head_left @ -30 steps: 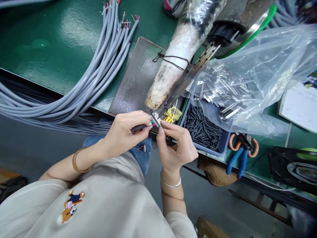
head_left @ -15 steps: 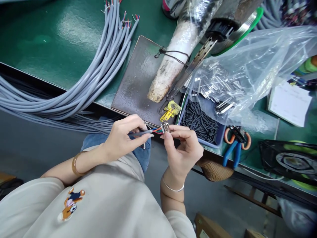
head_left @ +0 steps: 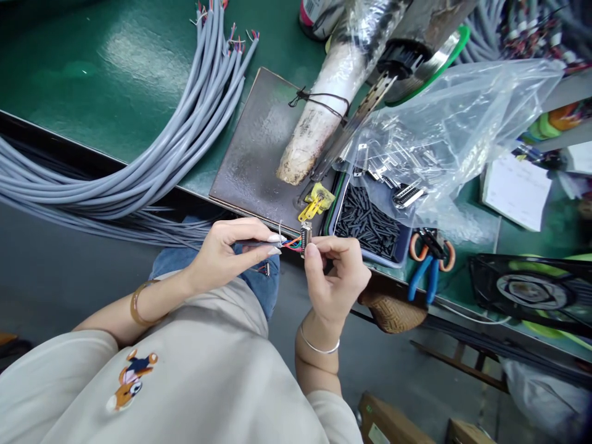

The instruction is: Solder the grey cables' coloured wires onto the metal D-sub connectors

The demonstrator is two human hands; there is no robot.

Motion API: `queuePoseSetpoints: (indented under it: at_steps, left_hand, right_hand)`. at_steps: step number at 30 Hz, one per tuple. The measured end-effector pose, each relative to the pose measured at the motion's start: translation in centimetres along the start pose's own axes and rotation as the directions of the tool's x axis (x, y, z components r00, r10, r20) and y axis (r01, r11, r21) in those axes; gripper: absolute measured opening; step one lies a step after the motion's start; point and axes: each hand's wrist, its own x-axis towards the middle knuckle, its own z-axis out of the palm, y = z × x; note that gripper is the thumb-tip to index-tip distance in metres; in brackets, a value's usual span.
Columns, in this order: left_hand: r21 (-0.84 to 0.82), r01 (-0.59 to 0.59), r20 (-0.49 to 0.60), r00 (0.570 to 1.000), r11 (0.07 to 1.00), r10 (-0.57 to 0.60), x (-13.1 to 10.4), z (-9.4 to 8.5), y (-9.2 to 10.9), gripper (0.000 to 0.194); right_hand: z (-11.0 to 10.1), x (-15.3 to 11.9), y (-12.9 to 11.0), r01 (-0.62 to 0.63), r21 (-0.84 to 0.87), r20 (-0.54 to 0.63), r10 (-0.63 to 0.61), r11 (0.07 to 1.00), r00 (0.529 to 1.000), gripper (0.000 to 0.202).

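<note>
My left hand (head_left: 226,250) pinches a grey cable (head_left: 261,244) close to its stripped end. Coloured wires (head_left: 292,243), among them orange, green, blue and red, run from that end to a metal connector (head_left: 306,239) with a row of contacts. Thumb and fingers of my right hand (head_left: 335,271) are closed on this connector. A thin pale wire (head_left: 280,229) sticks up beside my left fingertips. Below, a second small connector (head_left: 267,269) hangs in front of the jeans. Just beyond the hands, a yellow clip-like piece (head_left: 316,202) lies on a dark board (head_left: 250,148).
Grey cables (head_left: 185,135) bundle across the left of the green bench (head_left: 92,74). A wrapped white tube (head_left: 308,135) points over the board. Right of it are a tray (head_left: 391,262) of black sleeves, a plastic bag (head_left: 462,117) of connectors, pliers (head_left: 428,268) and a fan (head_left: 531,290).
The connector has turned more upright in my right hand, showing its row of contacts. The pale wire now stands up by my left fingers. The view has shifted slightly.
</note>
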Motion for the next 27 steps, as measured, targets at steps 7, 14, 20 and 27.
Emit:
queuePoseSetpoints:
  at_steps: [7, 14, 20, 27]
  left_hand:
    - [0.151, -0.214, 0.020, 0.977, 0.965, 0.214, 0.1, 0.3, 0.6, 0.008]
    - [-0.115, 0.248, 0.054, 0.968, 0.962, -0.244, 0.5, -0.5, 1.6, 0.025]
    - [-0.125, 0.407, 0.143, 0.910, 0.905, -0.390, 0.8, -0.7, 2.5, 0.022]
    - [-0.123, 0.368, 0.085, 0.929, 0.922, -0.360, 0.4, -0.4, 1.7, 0.017]
  right_hand:
    - [0.0, 0.5, -0.8, -0.241, 0.180, 0.097, 0.226, 0.954, 0.969, 0.018]
    - [0.6, -0.5, 0.5, 0.186, 0.112, -0.195, -0.162, 0.976, 0.967, 0.012]
    - [1.1, -0.2, 0.3, 0.210, -0.006, -0.089, -0.210, 0.978, 0.974, 0.016]
    - [1.3, 0.0, -0.3, -0.098, 0.225, -0.044, 0.111, 0.969, 0.993, 0.013]
